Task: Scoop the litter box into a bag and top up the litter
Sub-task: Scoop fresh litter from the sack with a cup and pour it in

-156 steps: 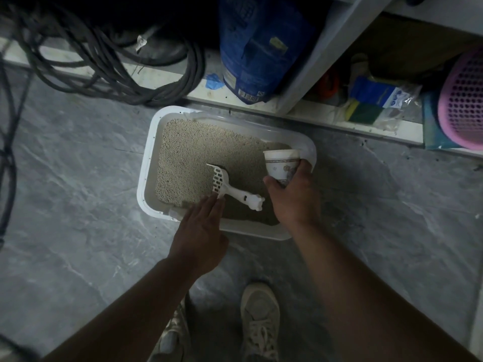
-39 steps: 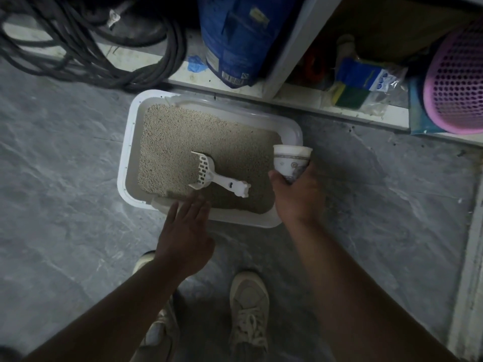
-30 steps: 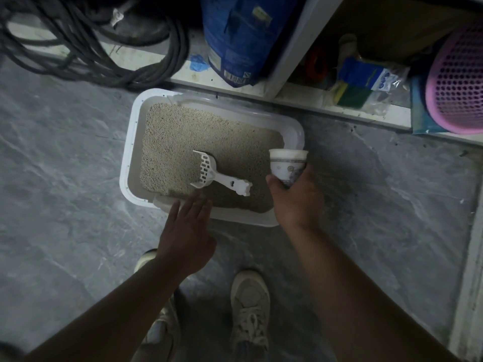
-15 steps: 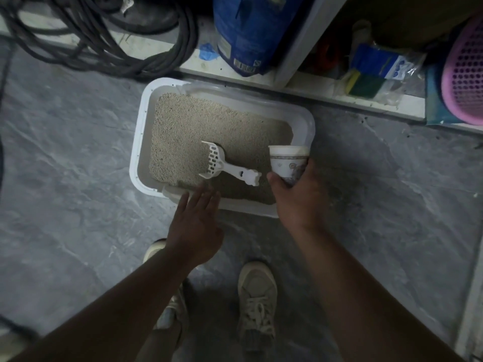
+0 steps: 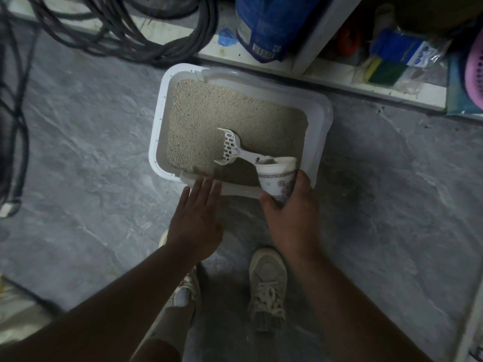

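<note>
Where grey marbled floor meets a pale shelf ledge, sits a white rounded-rectangle plastic litter box of grainy beige litter. Lies across the granules: a slotted white scoop, handle end hidden by a tilted patterned paper cup. Wraps that cup: right hand. Hovers flat, fingers straight, empty: left hand. Cut off above: blue bag.

head | worn camera | faces steeply down | floor near

Litter box on grey floor
</note>
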Action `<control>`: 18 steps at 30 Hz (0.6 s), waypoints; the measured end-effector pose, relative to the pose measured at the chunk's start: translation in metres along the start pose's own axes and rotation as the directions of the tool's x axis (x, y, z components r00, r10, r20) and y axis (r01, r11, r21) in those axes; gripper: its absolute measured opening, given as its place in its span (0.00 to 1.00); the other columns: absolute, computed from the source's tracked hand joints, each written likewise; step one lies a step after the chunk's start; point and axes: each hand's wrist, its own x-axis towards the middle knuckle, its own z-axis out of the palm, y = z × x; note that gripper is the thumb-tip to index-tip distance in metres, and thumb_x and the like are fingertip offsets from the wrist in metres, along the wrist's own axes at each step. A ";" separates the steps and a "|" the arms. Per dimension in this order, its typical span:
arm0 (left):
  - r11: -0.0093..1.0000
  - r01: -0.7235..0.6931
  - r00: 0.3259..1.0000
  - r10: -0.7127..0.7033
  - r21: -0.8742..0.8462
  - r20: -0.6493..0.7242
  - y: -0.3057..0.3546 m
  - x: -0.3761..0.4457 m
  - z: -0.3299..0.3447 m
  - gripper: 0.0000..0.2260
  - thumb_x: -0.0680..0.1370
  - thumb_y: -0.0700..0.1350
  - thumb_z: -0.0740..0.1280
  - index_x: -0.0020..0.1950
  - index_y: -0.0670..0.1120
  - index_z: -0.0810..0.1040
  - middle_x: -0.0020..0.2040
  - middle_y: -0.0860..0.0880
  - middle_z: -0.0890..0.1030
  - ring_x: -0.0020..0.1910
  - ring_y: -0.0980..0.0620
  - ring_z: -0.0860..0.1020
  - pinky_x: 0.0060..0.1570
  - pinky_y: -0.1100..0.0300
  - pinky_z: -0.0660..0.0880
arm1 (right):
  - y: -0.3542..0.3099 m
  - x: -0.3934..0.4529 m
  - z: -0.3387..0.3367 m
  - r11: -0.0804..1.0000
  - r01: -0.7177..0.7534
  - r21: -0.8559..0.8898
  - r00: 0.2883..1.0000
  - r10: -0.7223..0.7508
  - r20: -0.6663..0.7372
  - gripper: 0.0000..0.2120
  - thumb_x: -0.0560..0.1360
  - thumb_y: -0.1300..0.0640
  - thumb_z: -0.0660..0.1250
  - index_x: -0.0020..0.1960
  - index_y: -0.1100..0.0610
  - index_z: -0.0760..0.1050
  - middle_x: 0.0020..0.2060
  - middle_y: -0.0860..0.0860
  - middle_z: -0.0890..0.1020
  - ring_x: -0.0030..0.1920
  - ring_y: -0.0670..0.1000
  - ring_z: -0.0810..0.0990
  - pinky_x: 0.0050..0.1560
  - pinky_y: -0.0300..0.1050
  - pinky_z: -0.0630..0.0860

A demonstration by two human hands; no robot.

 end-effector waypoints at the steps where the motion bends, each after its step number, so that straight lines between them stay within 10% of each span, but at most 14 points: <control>1: 1.000 0.001 1.000 -0.001 -0.012 0.005 0.000 -0.003 0.001 0.44 0.75 0.47 0.69 0.85 0.47 0.46 0.85 0.45 0.47 0.83 0.48 0.38 0.80 0.51 0.37 | -0.001 -0.003 0.000 1.000 0.023 -0.019 0.999 -0.022 0.026 0.36 0.72 0.47 0.75 0.74 0.55 0.65 0.65 0.54 0.76 0.64 0.53 0.77 0.60 0.51 0.79; 18: 0.997 0.012 0.998 -0.016 -0.070 -0.066 -0.005 -0.015 0.026 0.46 0.73 0.46 0.68 0.85 0.44 0.45 0.85 0.43 0.46 0.83 0.44 0.38 0.81 0.46 0.39 | -0.061 0.046 0.036 0.843 0.480 -0.242 0.820 -0.332 0.466 0.36 0.75 0.56 0.70 0.79 0.48 0.58 0.71 0.52 0.70 0.69 0.56 0.68 0.66 0.52 0.70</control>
